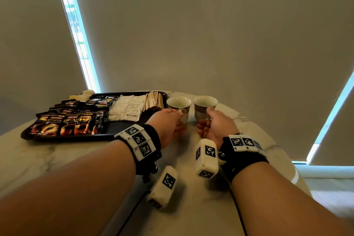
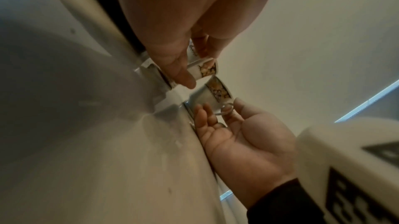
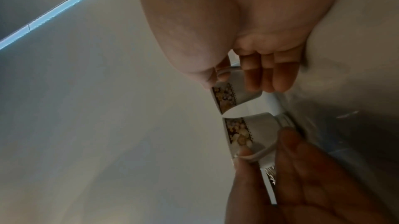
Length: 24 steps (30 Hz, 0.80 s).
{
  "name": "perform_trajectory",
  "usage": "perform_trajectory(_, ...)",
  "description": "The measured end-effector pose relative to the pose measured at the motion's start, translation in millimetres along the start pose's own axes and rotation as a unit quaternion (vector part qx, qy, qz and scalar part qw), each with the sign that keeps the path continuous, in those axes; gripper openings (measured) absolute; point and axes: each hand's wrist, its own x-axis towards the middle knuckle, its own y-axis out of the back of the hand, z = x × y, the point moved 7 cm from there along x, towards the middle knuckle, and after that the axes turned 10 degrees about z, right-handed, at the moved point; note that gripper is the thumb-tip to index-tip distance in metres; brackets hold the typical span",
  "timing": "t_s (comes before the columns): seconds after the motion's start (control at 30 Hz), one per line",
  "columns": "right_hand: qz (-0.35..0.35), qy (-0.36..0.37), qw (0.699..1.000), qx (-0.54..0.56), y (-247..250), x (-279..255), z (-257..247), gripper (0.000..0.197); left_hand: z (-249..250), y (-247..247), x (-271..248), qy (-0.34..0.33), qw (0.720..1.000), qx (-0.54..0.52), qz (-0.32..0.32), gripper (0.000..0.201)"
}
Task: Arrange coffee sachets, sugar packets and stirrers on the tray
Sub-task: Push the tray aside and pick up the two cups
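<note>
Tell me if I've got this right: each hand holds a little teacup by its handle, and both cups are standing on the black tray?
Not quite. The left hand and right hand do each hold a teacup by its handle, but the left cup and right cup are beside the black tray, on the table, as the head view shows.

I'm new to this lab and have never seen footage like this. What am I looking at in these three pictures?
No machine here: a person wears a camera on the head and one on each wrist, on bands with square markers. The wide picture is the head view, and the two close ones look along each hand. On a pale table sits a dark tray with coffee sachets, sugar packets and wooden stirrers. Beside it stand two patterned cups. The left hand pinches the left cup by its handle, and the right hand does the same with the right cup.
</note>
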Motion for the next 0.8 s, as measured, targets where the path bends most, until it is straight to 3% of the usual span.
perform_trajectory(0.23,0.023,0.004,1.0,0.012,5,9,0,0.027,2,-6,-4,0.008,0.999,0.033,0.033,0.032)
perform_trajectory(0.37,0.087,0.068,0.99,-0.092,16,14,-7,0.028,8,1,-4,-0.068,0.991,0.077,0.083,0.038)
perform_trajectory(0.47,0.125,0.121,0.973,-0.153,23,16,-15,0.014,14,-6,-11,-0.096,0.988,0.112,0.051,0.033)
perform_trajectory(0.8,0.05,0.144,0.973,-0.172,9,22,-13,0.011,23,-7,-18,-0.114,0.977,0.172,0.061,0.043)
